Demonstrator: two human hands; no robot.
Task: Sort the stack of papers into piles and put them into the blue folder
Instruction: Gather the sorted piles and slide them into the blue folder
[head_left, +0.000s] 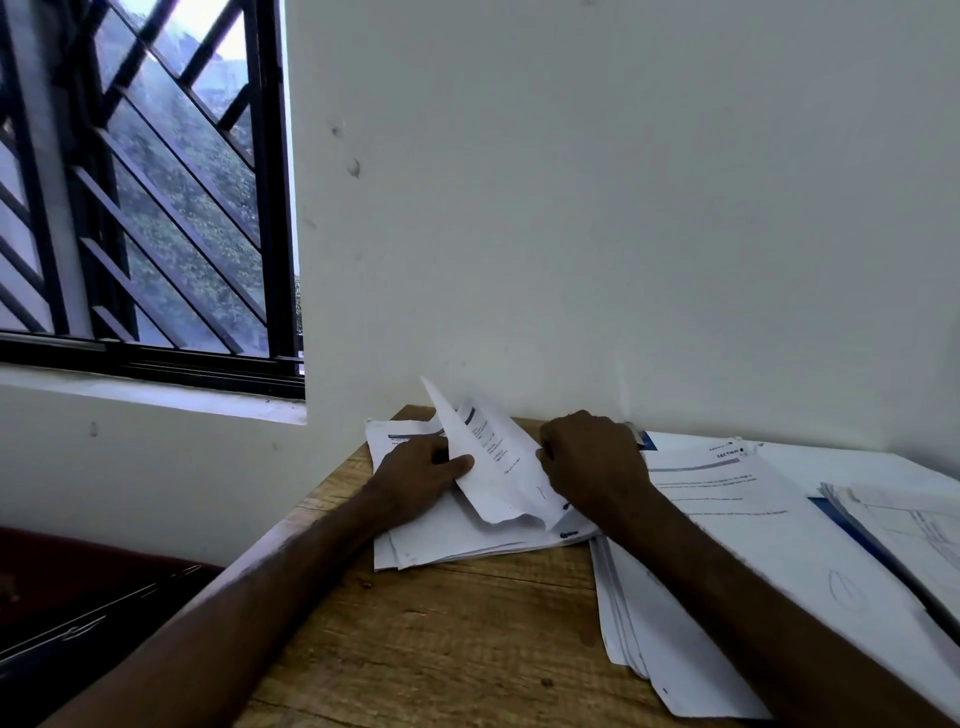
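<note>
- I saw both hands at the far edge of the wooden worktop (441, 649), close to the white wall (571, 208).
- They held one lifted sheet (493, 467) between them, curled and tilted up over the left pile of papers (452, 540).
- The left hand (421, 467) lay on that pile with its thumb pressed on the sheet's left edge, pinching it.
- The right hand (592, 462) had its fingers curled in against the sheet's right edge, gripping it there. The fingertips themselves were hidden from me.
- The left pile sat at the worktop's back-left corner, loosely squared, with printed text showing on its top page.
- A larger right pile (727, 545) fanned out just beside it, running under the right forearm toward the near edge.
- The blue folder (836, 519) showed only as a blue strip at the far right, lying under more papers. A bit of blue also peeked out behind the right hand.
- A barred window (140, 182) stood to the left, with greenery outside.
- Something dark red (78, 571) lay below the worktop on the left; I could not tell what it was.
</note>
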